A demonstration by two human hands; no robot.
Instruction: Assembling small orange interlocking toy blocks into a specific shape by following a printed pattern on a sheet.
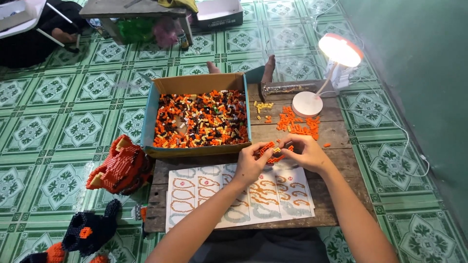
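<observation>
My left hand (250, 163) and my right hand (306, 152) meet over a low wooden table (336, 131) and together pinch a small orange piece built of tiny bricks (271, 150). Below the hands lies a white instruction sheet (234, 195) with drawn outlines. Just behind the hands stands an open cardboard box (195, 83) filled with several small orange, black and yellow bricks. A loose heap of orange bricks (298, 124) lies on the table to the right of the box.
A lit white desk lamp (340, 51) stands at the table's far right, its cable trailing on the green tiled floor. An orange brick-built figure part (122, 165) and a black one (90, 231) lie on the floor at left. A stool (136, 14) stands at the back.
</observation>
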